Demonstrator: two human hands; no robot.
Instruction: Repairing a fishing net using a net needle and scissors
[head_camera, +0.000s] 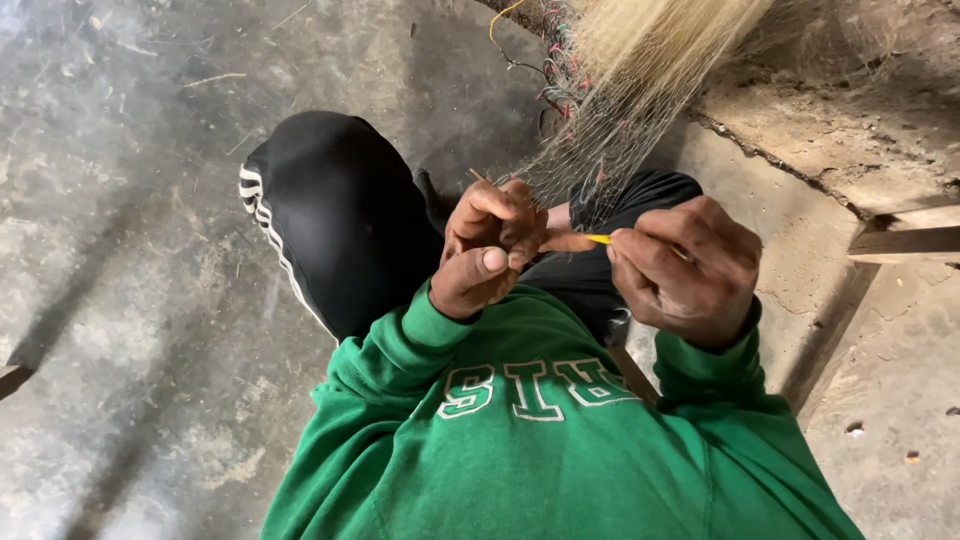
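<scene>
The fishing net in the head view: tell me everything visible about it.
The fishing net is a fine, pale, see-through mesh of thin line, bunched into a thick straw-coloured bundle at the top of the view and fanning down toward the person's lap. Dark and reddish cords lie tangled beside its upper left edge. Its lower end is gathered and pinched in the left hand. The right hand holds a slim yellow netting needle pointed at that pinched spot. The net hangs taut over black trousers.
</scene>
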